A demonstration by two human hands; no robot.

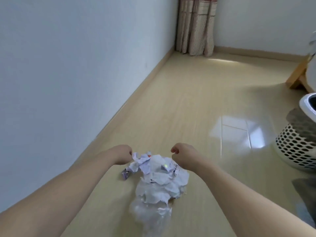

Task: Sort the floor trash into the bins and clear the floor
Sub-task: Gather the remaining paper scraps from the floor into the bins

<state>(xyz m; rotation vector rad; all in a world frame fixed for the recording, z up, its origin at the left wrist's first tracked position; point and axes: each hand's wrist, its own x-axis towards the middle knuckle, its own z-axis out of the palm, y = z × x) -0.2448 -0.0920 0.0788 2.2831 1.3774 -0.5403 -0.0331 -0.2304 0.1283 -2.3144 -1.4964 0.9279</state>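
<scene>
A heap of crumpled white paper (160,177) lies on the beige floor in front of me. A crushed clear plastic bag (150,213) spreads out at its near end, and a small purple wrapper (125,174) sits just to its left. My left hand (122,153) is at the heap's far left corner and pinches an edge of the crumpled paper with curled fingers. Over the far right corner of the heap hovers my right hand (183,153), fingers curled, with nothing visible in them. A tiny orange scrap (149,156) peeks from the far side of the heap.
A white perforated basket (297,151) stands at the right edge, with a white bin (306,104) with a dark inside behind it. A wooden furniture leg (297,76) is further back. The wall (68,65) runs along the left; a curtain (195,26) hangs in the far corner.
</scene>
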